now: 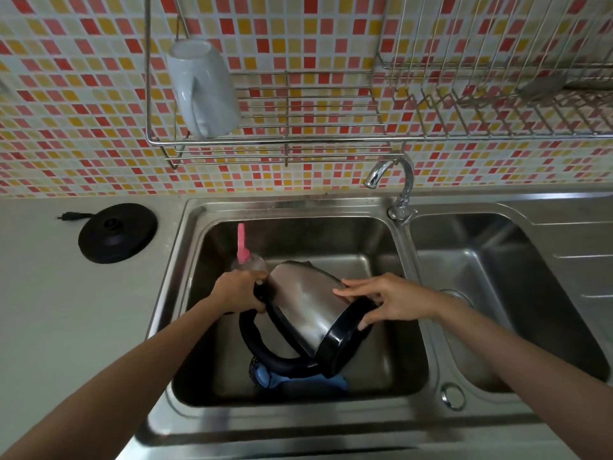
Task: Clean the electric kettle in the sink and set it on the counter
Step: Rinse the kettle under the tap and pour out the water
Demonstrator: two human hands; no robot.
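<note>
Lying tilted, the kettle point(306, 308) seemingly touches right fingers point(348, 292).

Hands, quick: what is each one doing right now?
Left hand: grips the kettle at its handle.
Right hand: open, fingers resting on the kettle's base.

Kettle point(308, 307): brushed silver body, black collar and handle | power base point(117, 232): black | mug point(202, 88): white | stick point(242, 244): pink | brush point(265, 376): blue | wall tiles point(83, 94): mosaic of red, yellow-orange, cream squares | sink point(298, 204): grey steel | counter point(66, 327): pale grey
</note>
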